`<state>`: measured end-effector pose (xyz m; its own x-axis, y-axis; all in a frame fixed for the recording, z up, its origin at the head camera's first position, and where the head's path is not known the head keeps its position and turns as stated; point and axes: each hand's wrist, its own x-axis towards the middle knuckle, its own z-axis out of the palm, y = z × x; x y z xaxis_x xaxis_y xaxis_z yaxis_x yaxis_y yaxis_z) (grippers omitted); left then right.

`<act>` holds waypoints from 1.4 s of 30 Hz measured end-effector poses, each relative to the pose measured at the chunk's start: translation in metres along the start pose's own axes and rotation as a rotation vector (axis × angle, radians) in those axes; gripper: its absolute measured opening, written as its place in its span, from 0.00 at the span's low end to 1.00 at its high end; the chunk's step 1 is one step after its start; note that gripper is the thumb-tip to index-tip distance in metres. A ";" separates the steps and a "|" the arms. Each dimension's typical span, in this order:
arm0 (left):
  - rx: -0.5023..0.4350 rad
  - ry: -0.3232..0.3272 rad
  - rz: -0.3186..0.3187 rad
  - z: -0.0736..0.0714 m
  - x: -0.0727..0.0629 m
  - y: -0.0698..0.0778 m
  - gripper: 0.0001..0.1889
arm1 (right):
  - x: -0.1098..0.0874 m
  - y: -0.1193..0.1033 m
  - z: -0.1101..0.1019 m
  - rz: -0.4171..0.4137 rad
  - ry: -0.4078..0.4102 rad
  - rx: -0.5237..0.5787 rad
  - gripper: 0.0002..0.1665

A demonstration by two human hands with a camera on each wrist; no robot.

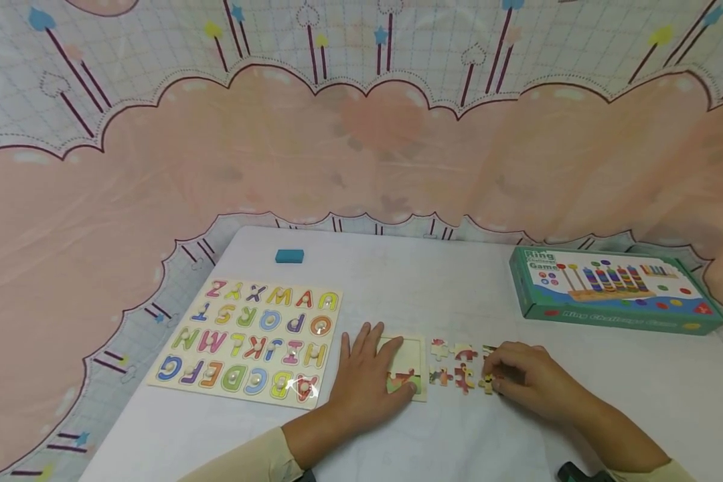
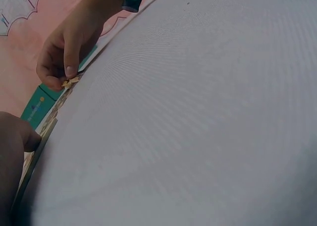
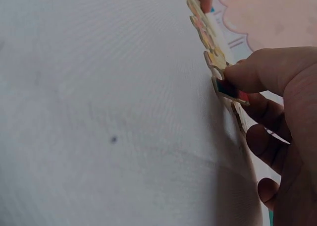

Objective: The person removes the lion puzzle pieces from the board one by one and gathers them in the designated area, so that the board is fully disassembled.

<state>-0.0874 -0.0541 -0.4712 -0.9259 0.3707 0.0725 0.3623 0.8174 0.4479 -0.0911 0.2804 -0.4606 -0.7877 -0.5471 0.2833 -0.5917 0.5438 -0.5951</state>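
Note:
My left hand [image 1: 367, 378] lies with spread fingers across a small wooden puzzle tray [image 1: 422, 355]. Inside the tray's lower part, a red and green picture section [image 1: 404, 379] shows; the hand covers its left side. To the tray's right, several loose jigsaw pieces [image 1: 464, 376] lie in rows on the white table. At the right end of these rows, my right hand [image 1: 536, 380] pinches a jigsaw piece [image 3: 233, 91] between thumb and finger. That piece looks dark with a red part and is tilted in the right wrist view. More pieces [image 3: 202, 30] line up beyond it.
A wooden alphabet board [image 1: 312, 312] with colourful letters lies left of my left hand. Behind it is a blue block [image 1: 290, 256]. A green ring game box [image 1: 614, 321] sits at the back right. A patterned curtain [image 1: 313, 161] hangs behind the table.

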 end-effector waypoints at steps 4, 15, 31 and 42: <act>-0.005 -0.002 0.004 0.000 -0.001 -0.001 0.38 | -0.001 -0.001 0.001 0.040 -0.017 -0.034 0.21; -0.007 -0.003 0.013 0.000 0.000 -0.002 0.40 | -0.001 -0.004 0.001 0.075 -0.029 -0.075 0.19; -0.073 -0.062 0.059 -0.009 -0.004 -0.012 0.47 | 0.011 -0.012 0.002 0.043 -0.025 -0.036 0.19; 0.080 -0.151 0.093 -0.038 -0.003 -0.035 0.50 | 0.035 -0.023 0.013 -0.032 -0.061 -0.003 0.17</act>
<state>-0.1008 -0.1005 -0.4529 -0.8635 0.5037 -0.0269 0.4589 0.8066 0.3727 -0.1033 0.2403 -0.4468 -0.7563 -0.6020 0.2563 -0.6174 0.5270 -0.5840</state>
